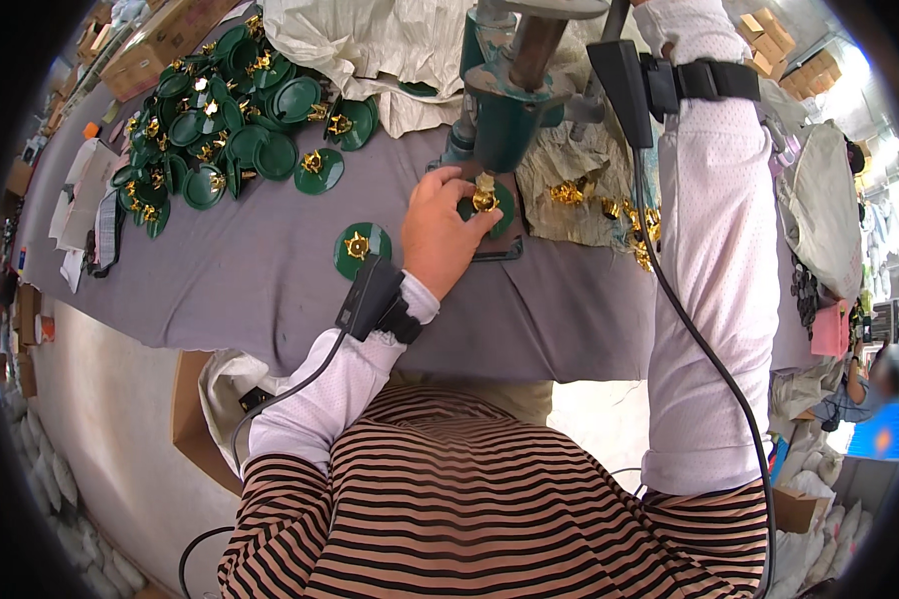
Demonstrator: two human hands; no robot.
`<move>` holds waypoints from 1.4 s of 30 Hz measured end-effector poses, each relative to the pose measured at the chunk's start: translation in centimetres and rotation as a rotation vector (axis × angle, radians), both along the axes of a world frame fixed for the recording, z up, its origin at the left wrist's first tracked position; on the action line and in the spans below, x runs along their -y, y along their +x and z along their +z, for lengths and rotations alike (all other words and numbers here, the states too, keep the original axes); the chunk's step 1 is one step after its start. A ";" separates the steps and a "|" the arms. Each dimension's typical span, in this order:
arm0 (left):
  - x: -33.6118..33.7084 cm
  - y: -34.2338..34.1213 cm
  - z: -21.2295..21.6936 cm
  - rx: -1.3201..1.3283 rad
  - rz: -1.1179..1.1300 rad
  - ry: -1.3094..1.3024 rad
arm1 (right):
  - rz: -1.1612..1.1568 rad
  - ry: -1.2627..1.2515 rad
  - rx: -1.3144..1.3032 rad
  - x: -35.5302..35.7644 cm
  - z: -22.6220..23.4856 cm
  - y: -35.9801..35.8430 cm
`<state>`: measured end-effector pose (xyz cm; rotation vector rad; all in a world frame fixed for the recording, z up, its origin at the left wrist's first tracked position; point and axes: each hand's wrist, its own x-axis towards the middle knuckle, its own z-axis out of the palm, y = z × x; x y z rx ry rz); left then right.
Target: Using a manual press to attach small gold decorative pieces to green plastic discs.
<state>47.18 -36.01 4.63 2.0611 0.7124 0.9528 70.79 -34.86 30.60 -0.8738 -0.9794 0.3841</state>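
Observation:
My left hand [442,232] is under the green hand press [504,120], its thumb and fingers closed around a small gold-coloured metal fitting [485,198]. That fitting stands on a green round disc [506,208], directly below the press's ram. My right forearm [714,250], in a white sleeve, reaches up past the press to the top edge. The right hand itself lies beyond the picture, beside a dark lever bar [615,18]. Left of my left wrist lies another green disc [348,262] with a gold star-shaped fitting on it.
A heap of green discs with gold fittings [240,145] covers the table's far left. Loose gold fittings [567,193] lie on a woven sack [559,160] right of the press. Papers [88,190] rest at the left edge. A black cable [704,339] hangs along my right arm.

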 end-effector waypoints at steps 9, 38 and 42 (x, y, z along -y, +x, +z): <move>-0.1 1.2 -0.4 -0.046 0.158 0.119 | -0.093 0.029 -0.020 -1.1 0.3 0.1; -2.1 -1.2 1.2 -0.002 -0.029 -0.076 | -0.075 -0.010 0.017 0.6 0.6 -1.8; -7.1 -8.6 5.9 -0.171 -0.175 -0.069 | 0.049 -0.020 -0.036 0.0 0.8 0.0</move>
